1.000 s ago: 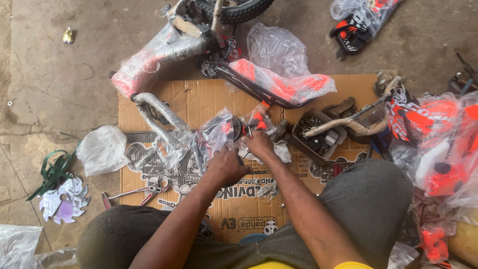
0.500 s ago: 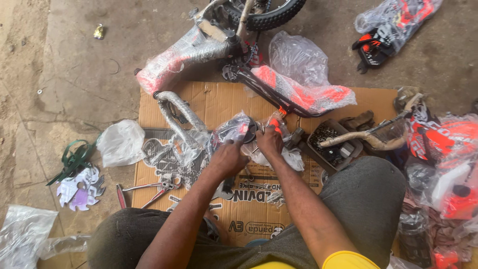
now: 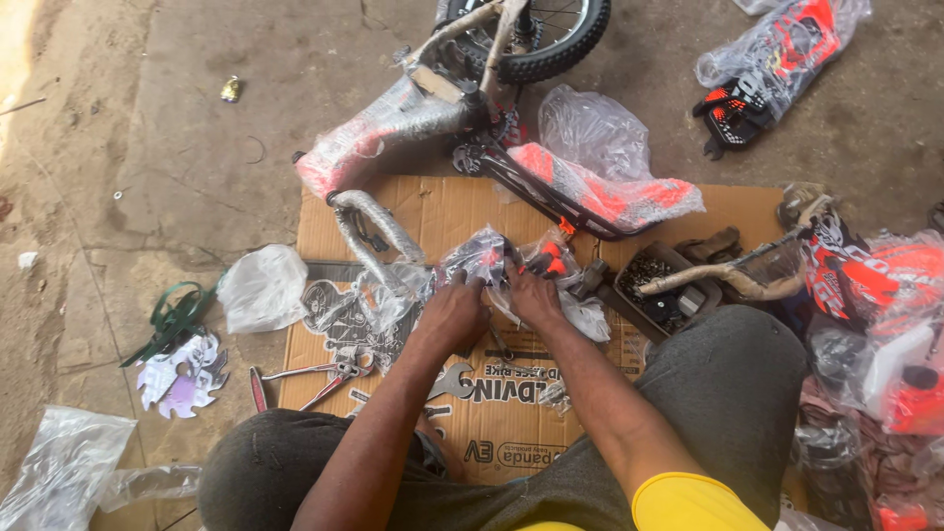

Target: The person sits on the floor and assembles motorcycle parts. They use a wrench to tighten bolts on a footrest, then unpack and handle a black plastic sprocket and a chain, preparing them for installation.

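Item: plastic-wrapped part [image 3: 489, 258] with orange detail, at the centre of the flattened cardboard sheet [image 3: 442, 211]. Left hand [image 3: 454, 313] and right hand [image 3: 532, 295]: fingers curled onto the wrapping, gripping it, side by side. Near left: 1 pair of pliers [image 3: 324, 372]. Far: wrapped bicycle frame [image 3: 388, 143] and wheel [image 3: 556, 29]. Right: tray of small hardware [image 3: 654, 285].

A makeshift bicycle workshop: bare concrete floor [image 3: 197, 118], flattened cardboard [image 3: 442, 211], pliers [image 3: 320, 374], wrapped bike frame [image 3: 393, 133].
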The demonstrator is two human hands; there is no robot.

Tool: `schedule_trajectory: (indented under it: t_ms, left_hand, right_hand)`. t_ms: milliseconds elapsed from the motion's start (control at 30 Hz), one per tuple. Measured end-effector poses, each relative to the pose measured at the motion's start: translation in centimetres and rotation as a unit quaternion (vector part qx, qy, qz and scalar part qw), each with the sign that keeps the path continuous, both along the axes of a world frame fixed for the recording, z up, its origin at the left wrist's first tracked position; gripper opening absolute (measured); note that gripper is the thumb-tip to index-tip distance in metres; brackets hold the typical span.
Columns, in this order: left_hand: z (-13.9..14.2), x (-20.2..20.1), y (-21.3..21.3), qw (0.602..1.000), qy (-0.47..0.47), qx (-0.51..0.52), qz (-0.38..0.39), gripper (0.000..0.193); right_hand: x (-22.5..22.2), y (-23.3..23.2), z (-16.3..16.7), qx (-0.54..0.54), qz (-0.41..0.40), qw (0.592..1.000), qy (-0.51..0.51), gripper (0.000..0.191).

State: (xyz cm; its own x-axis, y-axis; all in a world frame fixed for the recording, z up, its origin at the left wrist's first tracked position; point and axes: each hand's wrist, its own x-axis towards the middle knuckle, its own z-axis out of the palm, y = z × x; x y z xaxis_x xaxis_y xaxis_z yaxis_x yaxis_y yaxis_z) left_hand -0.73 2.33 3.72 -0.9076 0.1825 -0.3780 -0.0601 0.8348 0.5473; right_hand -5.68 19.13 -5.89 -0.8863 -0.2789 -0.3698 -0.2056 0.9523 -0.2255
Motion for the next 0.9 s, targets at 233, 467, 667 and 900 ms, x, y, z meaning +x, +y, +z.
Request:
schedule_trajectory:
  t_ms: [233, 467, 667, 900]
  left_hand:
    - [1.1, 0.3, -0.9, 0.999, -0.031, -0.015, -0.016, 0.045]
    - [3.0, -2.7, -1.0, 0.976, 0.094, 0.111, 0.164, 0.056]
    - [5.1, -5.5, 1.6, 0.764, -0.076, 0.590, 0.250, 0.072]
    - [7.5, -5.7, 4.2, 0.648, -0.162, 0.716, 0.202, 0.080]
  right_hand:
    - [0.0, -1.1, 0.9, -0.032, -0.028, 0.999, 0.006, 0.042]
    - [-3.3, 2.2, 7.3, -0.304, -0.230, 0.911, -0.155, 0.043]
    - [-0.4, 10.8, 16.6, -0.751, -0.227, 0.454, -0.423, 0.039]
    - [1.9, 8.5, 17.5, -0.764, -0.262, 0.463, -0.365, 0.045]
